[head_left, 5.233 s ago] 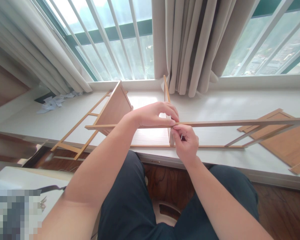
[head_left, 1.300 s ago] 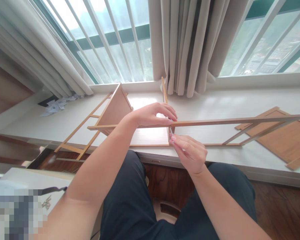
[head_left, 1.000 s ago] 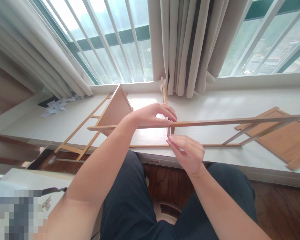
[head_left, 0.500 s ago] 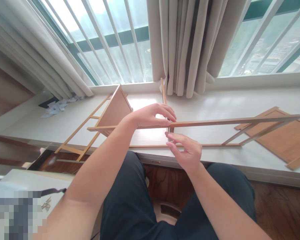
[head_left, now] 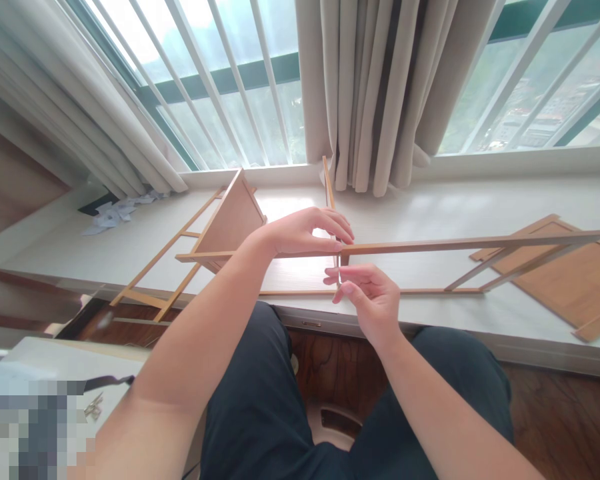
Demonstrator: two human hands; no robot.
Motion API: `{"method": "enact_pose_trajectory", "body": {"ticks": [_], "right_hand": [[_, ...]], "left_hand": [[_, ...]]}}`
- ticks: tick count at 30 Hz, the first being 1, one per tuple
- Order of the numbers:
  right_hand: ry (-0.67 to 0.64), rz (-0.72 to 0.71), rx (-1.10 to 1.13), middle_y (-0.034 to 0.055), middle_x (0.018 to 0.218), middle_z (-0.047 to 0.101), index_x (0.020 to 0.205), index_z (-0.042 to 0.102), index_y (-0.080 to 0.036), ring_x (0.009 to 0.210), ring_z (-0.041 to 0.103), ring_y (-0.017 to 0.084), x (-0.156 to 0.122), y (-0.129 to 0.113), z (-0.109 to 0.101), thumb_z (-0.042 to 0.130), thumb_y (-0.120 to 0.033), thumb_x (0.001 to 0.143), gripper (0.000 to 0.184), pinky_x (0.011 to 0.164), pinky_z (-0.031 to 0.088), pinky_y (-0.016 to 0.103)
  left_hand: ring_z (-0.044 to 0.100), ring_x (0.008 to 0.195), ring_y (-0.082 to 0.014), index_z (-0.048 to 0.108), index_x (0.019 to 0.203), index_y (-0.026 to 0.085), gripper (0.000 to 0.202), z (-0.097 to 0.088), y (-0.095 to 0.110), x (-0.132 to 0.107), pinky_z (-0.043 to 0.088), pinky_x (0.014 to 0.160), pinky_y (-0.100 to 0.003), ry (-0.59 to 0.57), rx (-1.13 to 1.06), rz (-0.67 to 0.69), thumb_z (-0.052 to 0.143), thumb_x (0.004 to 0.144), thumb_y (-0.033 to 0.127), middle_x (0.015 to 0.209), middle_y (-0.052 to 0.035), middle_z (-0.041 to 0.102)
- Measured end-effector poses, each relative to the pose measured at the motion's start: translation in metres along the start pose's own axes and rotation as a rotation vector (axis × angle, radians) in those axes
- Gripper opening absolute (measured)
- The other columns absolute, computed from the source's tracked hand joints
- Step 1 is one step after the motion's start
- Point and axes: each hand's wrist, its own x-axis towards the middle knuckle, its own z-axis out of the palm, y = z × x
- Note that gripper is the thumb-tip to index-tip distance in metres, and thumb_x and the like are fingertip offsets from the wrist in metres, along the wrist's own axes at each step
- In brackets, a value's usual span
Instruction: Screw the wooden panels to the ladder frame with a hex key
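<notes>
The left hand (head_left: 307, 235) is closed over the top rail (head_left: 455, 243) of a light wooden frame, thumb beneath and fingers (head_left: 341, 223) curled over the far edge, right at the joint where a short upright post meets the rail. The rail's long axis runs from 9 to 3 o'clock across the view, raised above the window ledge (head_left: 430, 200).

The right hand (head_left: 370, 300) sits just below that joint, at the left hand's 5 o'clock. Its thumb and forefinger are nearly closed, pinching a thin metal rod (head_left: 339, 273); the other fingers are loosely spread. The rod stands almost upright, its top end pointing at 12 o'clock into the underside of the rail, so it meets the rail crosswise. Whether it is a hex key or a long screw is too small to tell. The right hand is the nearer one to it; the left only touches wood.

At 10 o'clock a tilted wooden panel (head_left: 230, 223) leans in the frame. At 3 o'clock a flat board (head_left: 575, 280) lies on the ledge.
</notes>
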Motion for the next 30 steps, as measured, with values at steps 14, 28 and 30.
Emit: {"method": "enact_pose_trajectory", "body": {"ticks": [14,28,30], "right_hand": [[0.000,-0.047,-0.063,0.0063,0.102,0.083,0.093,0.062,-0.022,0.082,0.081,0.022,-0.0010,0.0029,-0.0026,0.079,-0.032,0.092,0.019,0.060,0.063,0.030],[0.014,-0.001,0.004,0.0096,0.108,0.083,0.087,0.068,-0.022,0.082,0.077,0.023,-0.0023,0.0066,-0.0079,0.074,-0.038,0.095,0.019,0.056,0.059,0.031],[0.010,0.003,0.006,0.0095,0.107,0.083,0.087,0.068,-0.022,0.081,0.077,0.022,-0.0024,0.0060,-0.0079,0.074,-0.037,0.095,0.018,0.057,0.059,0.032]], "left_hand": [[0.065,0.125,-0.0265,0.084,0.111,0.027,0.023,0.0000,-0.0014,-0.0003,0.050,0.109,-0.041,0.003,-0.002,0.001,0.071,0.094,0.034,0.120,-0.0084,0.078],[0.066,0.125,-0.0264,0.084,0.110,0.027,0.021,-0.0004,0.0016,0.0000,0.051,0.109,-0.041,0.003,-0.004,-0.005,0.072,0.093,0.031,0.119,-0.0083,0.078],[0.065,0.125,-0.0264,0.084,0.110,0.027,0.022,-0.0008,0.0006,0.0001,0.050,0.109,-0.041,-0.002,0.000,-0.004,0.072,0.093,0.032,0.119,-0.0083,0.078]]}}
